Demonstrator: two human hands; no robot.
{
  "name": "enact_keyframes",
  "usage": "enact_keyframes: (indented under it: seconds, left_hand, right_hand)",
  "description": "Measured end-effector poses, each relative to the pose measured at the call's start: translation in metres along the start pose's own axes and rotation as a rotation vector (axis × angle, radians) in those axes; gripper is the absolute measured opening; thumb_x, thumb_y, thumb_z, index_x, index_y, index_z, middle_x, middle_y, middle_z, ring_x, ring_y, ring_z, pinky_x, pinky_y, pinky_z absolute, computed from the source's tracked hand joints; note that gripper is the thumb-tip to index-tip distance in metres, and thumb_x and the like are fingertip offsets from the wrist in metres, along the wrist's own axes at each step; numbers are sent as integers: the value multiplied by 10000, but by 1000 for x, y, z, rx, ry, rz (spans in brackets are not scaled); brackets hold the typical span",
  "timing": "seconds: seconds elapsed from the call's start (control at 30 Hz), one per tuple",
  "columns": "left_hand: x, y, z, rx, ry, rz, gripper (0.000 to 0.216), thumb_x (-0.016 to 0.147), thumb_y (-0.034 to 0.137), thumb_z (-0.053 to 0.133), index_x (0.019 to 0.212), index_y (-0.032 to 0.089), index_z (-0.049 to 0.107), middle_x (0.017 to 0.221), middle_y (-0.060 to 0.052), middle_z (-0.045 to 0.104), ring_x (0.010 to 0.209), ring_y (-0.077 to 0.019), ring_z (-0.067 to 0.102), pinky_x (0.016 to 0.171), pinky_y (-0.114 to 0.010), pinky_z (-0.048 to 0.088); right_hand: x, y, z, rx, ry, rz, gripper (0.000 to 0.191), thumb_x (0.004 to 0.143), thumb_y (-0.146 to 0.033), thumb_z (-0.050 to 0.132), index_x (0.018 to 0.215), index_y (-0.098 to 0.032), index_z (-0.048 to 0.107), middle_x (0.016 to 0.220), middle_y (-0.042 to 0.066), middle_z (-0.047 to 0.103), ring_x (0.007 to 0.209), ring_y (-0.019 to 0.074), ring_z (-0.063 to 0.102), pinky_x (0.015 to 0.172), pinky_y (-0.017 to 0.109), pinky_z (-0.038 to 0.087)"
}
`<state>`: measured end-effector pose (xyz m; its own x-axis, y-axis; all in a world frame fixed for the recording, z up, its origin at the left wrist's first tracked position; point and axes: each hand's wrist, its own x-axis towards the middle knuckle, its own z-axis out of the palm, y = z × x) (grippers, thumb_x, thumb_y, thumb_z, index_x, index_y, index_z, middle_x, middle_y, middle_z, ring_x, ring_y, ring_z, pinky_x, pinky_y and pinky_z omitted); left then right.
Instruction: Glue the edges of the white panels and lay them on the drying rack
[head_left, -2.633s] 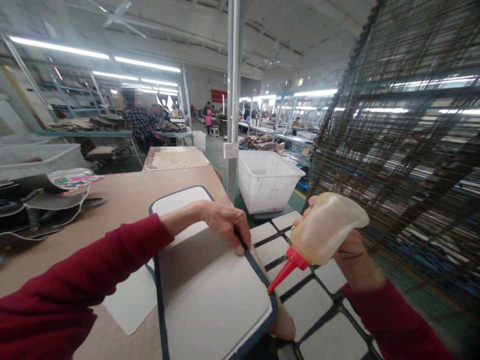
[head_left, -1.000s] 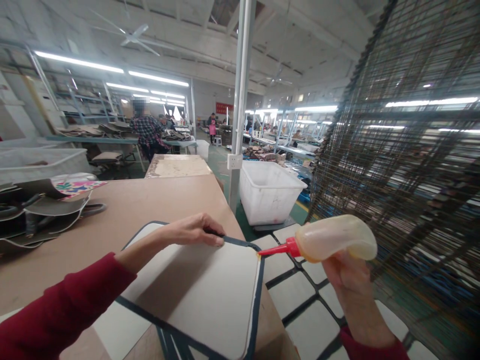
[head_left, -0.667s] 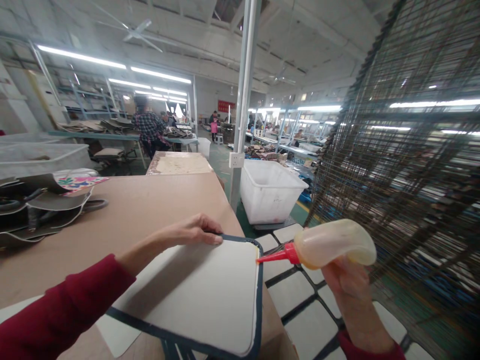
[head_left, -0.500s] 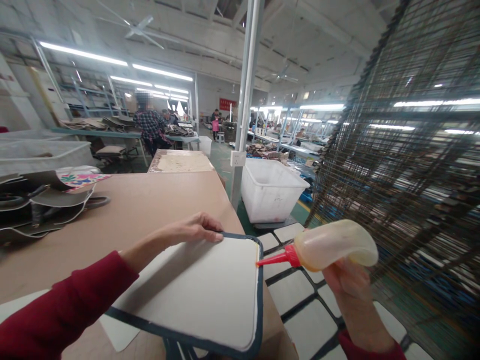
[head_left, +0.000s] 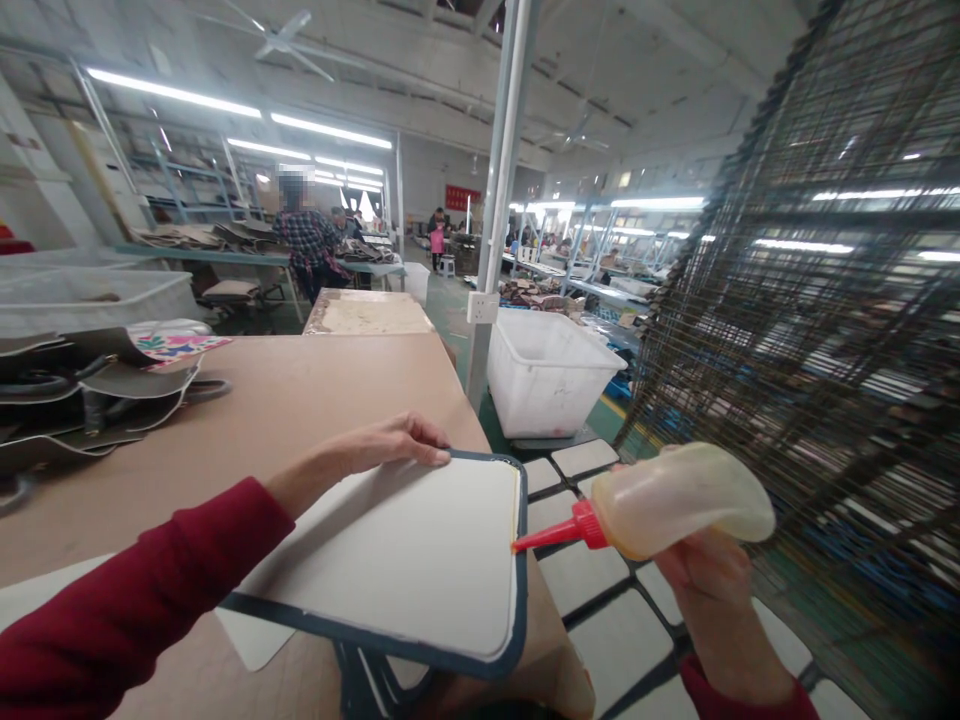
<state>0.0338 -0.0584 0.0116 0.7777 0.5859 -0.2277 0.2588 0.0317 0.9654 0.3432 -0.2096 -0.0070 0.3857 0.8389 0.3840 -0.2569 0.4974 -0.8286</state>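
Note:
My left hand (head_left: 411,440) grips the far edge of a white panel (head_left: 405,560) with rounded corners and a dark blue rim. The panel is tilted over the table's right edge. In my right hand (head_left: 709,570) is a translucent squeeze bottle (head_left: 675,500) with a red nozzle, held on its side. The nozzle tip touches the panel's right border, beside the dark rim. A thin yellowish line of glue runs along that border above the tip. Some fingers of my right hand are hidden behind the bottle.
Several dark-edged white panels (head_left: 585,577) lie below to the right. A wire rack (head_left: 810,250) rises at the right. Beyond stand a white bin (head_left: 551,375) and a pole (head_left: 499,200). Grey bag pieces (head_left: 90,390) lie on the brown table (head_left: 337,375); people work farther back.
The nozzle tip has moved down along the panel's right border, toward me. The yellowish line above it is longer. My left hand keeps its hold on the far edge.

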Motion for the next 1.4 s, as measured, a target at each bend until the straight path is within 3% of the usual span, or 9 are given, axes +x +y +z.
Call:
enact_keyframes:
  seconds: [0.13, 0.27, 0.4, 0.57, 0.8, 0.97, 1.07, 1.2, 1.4]
  left_hand:
    - [0, -2, -1, -19, -18, 4, 256, 739, 386, 748, 742, 132, 724, 637, -41, 698, 516, -150, 612, 518, -229, 479]
    - [0, -3, -1, -34, -7, -4, 248, 731, 372, 752, 752, 126, 728, 627, -47, 699, 523, -161, 625, 523, -238, 496]
    - [-1, -1, 0, -69, 10, -20, 249, 706, 367, 766, 723, 122, 724, 614, -52, 697, 517, -162, 625, 528, -242, 506]
    - [0, -3, 0, -113, 39, -26, 261, 676, 372, 787, 714, 121, 727, 611, -53, 699, 488, -152, 611, 521, -240, 508]
    - [0, -3, 0, -153, 62, -49, 267, 652, 371, 806, 705, 121, 728, 609, -56, 701, 496, -158, 618, 534, -252, 519]
    - [0, -4, -2, -166, 78, -56, 266, 657, 365, 810, 719, 118, 730, 641, -56, 714, 477, -137, 602, 497, -227, 498]
    - [1, -6, -4, -179, 104, -75, 266, 649, 365, 817, 720, 125, 724, 644, -49, 716, 465, -125, 593, 456, -206, 468]
    - [2, -10, -7, -194, 161, -83, 272, 627, 350, 834, 728, 122, 725, 670, -57, 725, 517, -135, 623, 477, -200, 475]
    - [2, -13, -8, -233, 220, -66, 302, 605, 352, 842, 758, 114, 735, 692, -70, 732, 559, -154, 640, 505, -218, 486]
  right_hand:
    - [-2, -4, 5, -2, -3, 5, 482, 481, -410, 870, 915, -296, 693, 752, 20, 732, 704, 289, 715, 718, 450, 626]
    - [-5, -5, 8, 7, 7, 11, 576, 443, -466, 885, 955, -294, 688, 850, 42, 739, 812, 332, 713, 777, 504, 610]
    - [-8, -1, 3, 20, -10, 52, 507, 501, -473, 864, 947, -310, 685, 891, 48, 736, 862, 335, 706, 825, 519, 594]
    - [-8, -4, 8, -6, 36, -3, 636, 422, -502, 899, 986, -309, 678, 899, 45, 732, 876, 344, 700, 846, 541, 580]
    - [-9, -8, 14, -2, 30, -19, 678, 436, -526, 894, 1035, -313, 661, 901, 38, 731, 866, 325, 697, 898, 545, 548]
    - [-9, -1, 5, 33, 32, -64, 585, 476, -443, 902, 1007, -337, 679, 835, -33, 712, 771, 238, 689, 906, 454, 567]
    - [-8, 6, -4, 69, 70, -99, 555, 464, -380, 918, 967, -312, 693, 908, -48, 713, 752, 195, 669, 911, 374, 571]
    - [-10, 12, -10, 99, 101, -76, 576, 490, -333, 914, 1017, -312, 682, 913, -76, 720, 809, 170, 671, 871, 298, 586]
    - [-12, 14, -15, 102, 113, -107, 522, 503, -312, 906, 976, -337, 685, 947, -61, 733, 906, 192, 680, 833, 296, 601]
